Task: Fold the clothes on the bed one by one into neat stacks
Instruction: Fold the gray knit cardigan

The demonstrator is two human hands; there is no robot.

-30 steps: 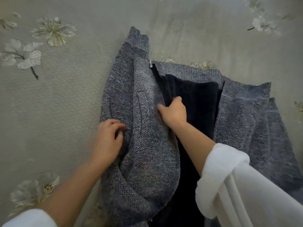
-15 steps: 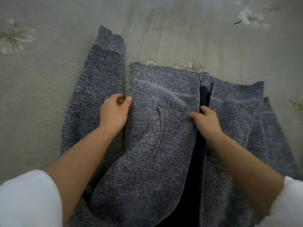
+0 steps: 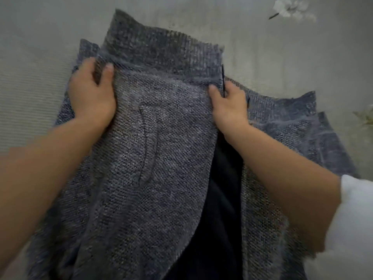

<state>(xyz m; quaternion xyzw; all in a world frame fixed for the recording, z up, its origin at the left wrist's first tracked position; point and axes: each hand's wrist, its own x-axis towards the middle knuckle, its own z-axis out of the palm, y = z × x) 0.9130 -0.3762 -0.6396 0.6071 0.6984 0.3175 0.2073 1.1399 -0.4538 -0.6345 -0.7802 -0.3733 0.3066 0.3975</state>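
Note:
A grey-blue knit zip jacket (image 3: pixel 153 158) with a dark lining (image 3: pixel 222 199) lies spread on the bed. Its left front panel is lifted slightly, ribbed hem at the far end. My left hand (image 3: pixel 91 96) grips the panel's left edge near the hem, thumb on top and fingers curled under. My right hand (image 3: pixel 229 105) pinches the panel's zipper edge on the right. The jacket's right panel (image 3: pixel 292 126) lies flat beyond my right hand. The sleeve under the left panel is mostly hidden.
The bed cover (image 3: pixel 36 81) is pale grey-green with white flower prints, one flower (image 3: pixel 292 8) at the far right. Bare cover lies to the left and beyond the jacket. My white sleeve (image 3: pixel 355 219) shows at the right edge.
Both hands moved up toward the hem and took hold of the left panel's edges. The panel has been drawn over the sleeve, which lay exposed at the left before.

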